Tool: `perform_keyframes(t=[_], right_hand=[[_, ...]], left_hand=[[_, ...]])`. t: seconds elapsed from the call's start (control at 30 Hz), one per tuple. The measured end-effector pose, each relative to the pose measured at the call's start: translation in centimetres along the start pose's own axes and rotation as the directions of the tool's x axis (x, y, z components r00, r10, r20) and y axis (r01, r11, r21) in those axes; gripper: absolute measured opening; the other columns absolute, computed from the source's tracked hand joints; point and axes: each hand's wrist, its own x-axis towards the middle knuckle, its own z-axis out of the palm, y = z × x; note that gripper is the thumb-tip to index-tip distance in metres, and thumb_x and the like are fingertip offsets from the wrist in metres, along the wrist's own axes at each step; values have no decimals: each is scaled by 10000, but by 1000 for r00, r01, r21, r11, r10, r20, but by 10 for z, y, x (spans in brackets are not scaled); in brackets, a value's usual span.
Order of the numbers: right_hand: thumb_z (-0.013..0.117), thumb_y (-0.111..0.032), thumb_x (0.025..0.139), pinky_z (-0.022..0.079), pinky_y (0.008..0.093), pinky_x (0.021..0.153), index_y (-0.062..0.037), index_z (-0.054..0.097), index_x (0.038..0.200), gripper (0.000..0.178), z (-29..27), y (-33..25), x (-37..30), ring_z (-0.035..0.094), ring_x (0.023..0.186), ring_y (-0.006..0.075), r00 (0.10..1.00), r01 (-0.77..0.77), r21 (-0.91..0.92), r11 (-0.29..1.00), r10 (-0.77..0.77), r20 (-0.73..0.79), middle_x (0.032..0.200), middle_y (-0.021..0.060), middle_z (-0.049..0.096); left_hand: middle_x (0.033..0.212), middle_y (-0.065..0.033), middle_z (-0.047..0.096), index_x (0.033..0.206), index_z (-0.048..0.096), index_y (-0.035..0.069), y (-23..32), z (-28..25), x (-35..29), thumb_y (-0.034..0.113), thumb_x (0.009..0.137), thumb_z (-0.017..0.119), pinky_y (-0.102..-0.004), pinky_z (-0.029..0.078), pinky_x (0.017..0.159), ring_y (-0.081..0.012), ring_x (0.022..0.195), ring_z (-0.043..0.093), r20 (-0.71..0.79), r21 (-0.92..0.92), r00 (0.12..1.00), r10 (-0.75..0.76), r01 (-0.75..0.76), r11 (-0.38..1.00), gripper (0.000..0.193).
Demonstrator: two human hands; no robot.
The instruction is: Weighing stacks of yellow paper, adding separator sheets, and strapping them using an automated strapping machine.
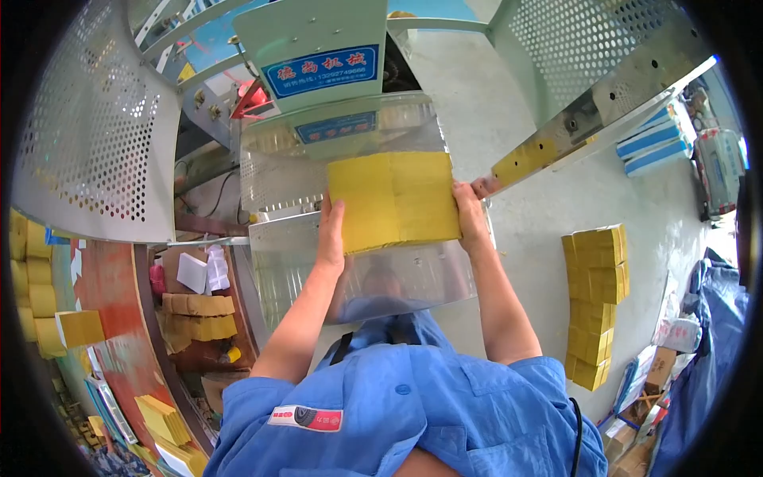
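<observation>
Between my two hands is a wide yellow block [421, 195] that looks like stacked paper, with a seam down its middle. My left hand [331, 234] presses against its left side, thumb up along the edge. On the opposite side my right hand [470, 215] grips the right edge, its fingers partly hidden. Beneath the block lies a shiny metal plate [298, 274] of a machine; whether the block rests on it or is held just above, I cannot tell. An upright green-grey panel [318, 40] with a blue label stands beyond.
Perforated metal guards [87, 143] flank the machine, and a metal bar [588, 111] slants near my right hand. A row of yellow blocks [592, 302] sits on the floor at right. At left, a reddish table [119, 318] stands beside a bin with brown stacks [199, 326].
</observation>
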Motion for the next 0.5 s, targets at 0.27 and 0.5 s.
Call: perform_keyframes(t=[0.27, 0.5], right_hand=[[482, -321, 1011, 382, 341, 1058, -28, 480, 1380, 472, 17, -16, -12, 473, 1269, 212, 995, -50, 118, 992, 39, 89, 1494, 121, 441], [433, -260, 1029, 307, 340, 1150, -64, 283, 1552, 578, 26, -32, -12, 369, 1411, 227, 952, 44, 202, 978, -102, 290, 1534, 94, 391]], left_hand=[[1465, -70, 455, 1511, 350, 53, 0, -7, -1, 396, 987, 589, -337, 305, 1131, -199, 1351, 412, -17, 22, 1000, -5, 6, 1000, 670], [1483, -92, 433, 1518, 337, 55, -3, 7, 4, 422, 990, 579, -332, 291, 1141, -200, 1368, 388, -34, 43, 999, 12, -10, 999, 687]])
